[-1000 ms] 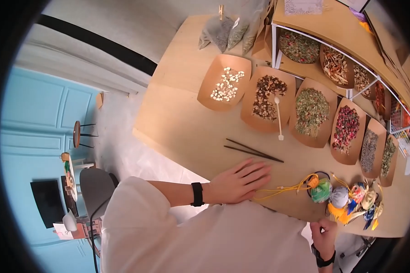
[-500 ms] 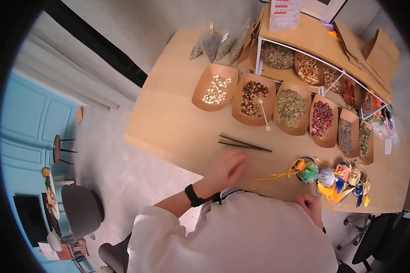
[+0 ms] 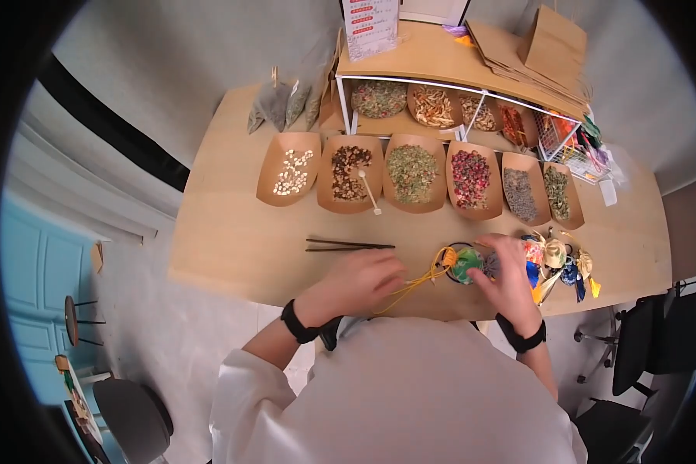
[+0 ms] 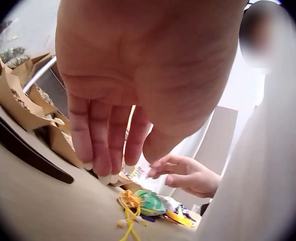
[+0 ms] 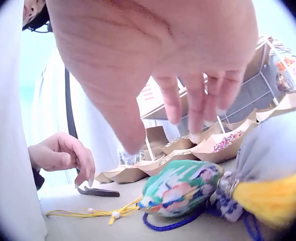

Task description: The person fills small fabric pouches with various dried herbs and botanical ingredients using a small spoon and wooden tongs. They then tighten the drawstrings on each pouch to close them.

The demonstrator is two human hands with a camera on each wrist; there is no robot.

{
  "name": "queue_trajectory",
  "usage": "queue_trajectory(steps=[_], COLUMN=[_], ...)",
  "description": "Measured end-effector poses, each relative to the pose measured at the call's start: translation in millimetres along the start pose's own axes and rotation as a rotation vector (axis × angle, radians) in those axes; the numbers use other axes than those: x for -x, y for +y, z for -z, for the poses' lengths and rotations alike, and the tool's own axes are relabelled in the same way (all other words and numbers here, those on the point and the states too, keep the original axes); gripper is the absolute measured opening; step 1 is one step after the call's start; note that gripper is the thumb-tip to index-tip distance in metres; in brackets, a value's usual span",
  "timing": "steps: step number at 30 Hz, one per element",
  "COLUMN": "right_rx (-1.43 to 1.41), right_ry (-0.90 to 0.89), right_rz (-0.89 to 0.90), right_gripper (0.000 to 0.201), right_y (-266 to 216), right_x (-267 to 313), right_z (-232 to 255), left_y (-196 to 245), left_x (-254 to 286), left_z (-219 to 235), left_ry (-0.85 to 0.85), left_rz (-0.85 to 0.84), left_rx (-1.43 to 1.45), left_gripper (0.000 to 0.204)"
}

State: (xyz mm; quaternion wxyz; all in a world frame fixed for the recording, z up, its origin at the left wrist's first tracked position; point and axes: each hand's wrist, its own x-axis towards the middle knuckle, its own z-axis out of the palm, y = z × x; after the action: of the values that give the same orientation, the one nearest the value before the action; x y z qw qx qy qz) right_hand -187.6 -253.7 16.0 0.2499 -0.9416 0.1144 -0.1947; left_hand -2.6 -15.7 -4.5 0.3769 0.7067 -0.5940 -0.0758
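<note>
My left hand (image 3: 356, 280) hovers with loosely bent fingers over the near side of the table, holding nothing. Just beyond it lie dark V-shaped tweezers (image 3: 348, 246). My right hand (image 3: 510, 278) reaches over a row of small cloth pouches, thumb and fingers apart with nothing between them. Closest to its thumb is a green floral pouch (image 5: 183, 188) with a yellow cord (image 5: 92, 213) trailing left. A pale grey pouch (image 5: 273, 145) with a yellow tassel (image 5: 278, 198) is beside it, partly hidden by this hand in the head view. Gold pouches (image 3: 555, 254) lie farther right.
Several paper trays of dried herbs line the table behind, among them a tray of red buds (image 3: 472, 179). A small white spoon (image 3: 370, 192) rests in one tray. A wooden shelf (image 3: 441, 58) stands behind, and sealed bags (image 3: 274, 107) sit at the back left.
My left hand has risen off the tabletop. My right hand, curled at the table's near edge before, has moved forward over the pouches and its fingers have spread. The head view has turned to the right.
</note>
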Motion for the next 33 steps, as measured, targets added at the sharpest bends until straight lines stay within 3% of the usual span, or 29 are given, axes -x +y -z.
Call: queue_trajectory(steps=[1,2,4,7,13,18,20,22,27,30,31,33], right_rx=[0.003,0.068,0.183,0.223,0.196,0.064,0.008,-0.213,-0.404,-0.498,-0.534,-0.569], right_ry=[0.009,-0.094,-0.249,-0.337,-0.338,-0.232,-0.171,-0.122,-0.146,-0.135,-0.155,-0.182], right_rz=[0.004,0.023,0.078,0.157,0.193,0.080,0.043,-0.070,-0.097,-0.163,-0.214,-0.253], right_gripper=[0.058,0.060,0.064,0.066,0.060,0.057,0.057,0.056,0.058,0.056,0.055,0.055], right_y=[1.3,2.1,6.8,12.6,7.0,-2.9,-15.7,-28.7,-37.7,-41.8,-45.5,-48.4], right_x=[-2.8,-5.9,-10.4,-11.7,-8.2,-6.0,-6.2,-4.8,7.6,17.6,21.3,25.2], right_z=[1.8,3.5,4.2,1.7,-5.9,-9.7,-7.1,-7.8,-23.0,-22.4,-20.0,-18.6], left_y=[3.0,5.5,8.7,11.1,13.1,19.4,24.7,31.7,40.1,51.2,52.3,53.4], left_x=[-4.9,-9.1,-14.9,-24.9,-31.6,-33.3,-32.9,-33.2,-22.7,-13.8,-8.8,0.5], left_z=[-5.4,-9.9,-19.0,-28.6,-22.9,-19.4,-21.7,-21.4,-14.9,-9.0,-8.8,-6.0], left_ry=[-0.078,-0.155,-0.194,-0.222,-0.136,-0.113,0.018,0.047,0.128,0.395,0.400,0.178], left_rz=[-0.021,-0.041,-0.036,-0.007,0.176,0.268,0.319,0.305,0.210,0.319,0.328,0.317], left_rx=[0.022,0.043,0.103,0.192,0.206,0.183,0.211,0.239,0.261,0.232,0.235,0.322], left_gripper=[0.016,0.018,0.020,0.022,0.022,0.023,0.026,0.027,0.028,0.020,0.020,0.017])
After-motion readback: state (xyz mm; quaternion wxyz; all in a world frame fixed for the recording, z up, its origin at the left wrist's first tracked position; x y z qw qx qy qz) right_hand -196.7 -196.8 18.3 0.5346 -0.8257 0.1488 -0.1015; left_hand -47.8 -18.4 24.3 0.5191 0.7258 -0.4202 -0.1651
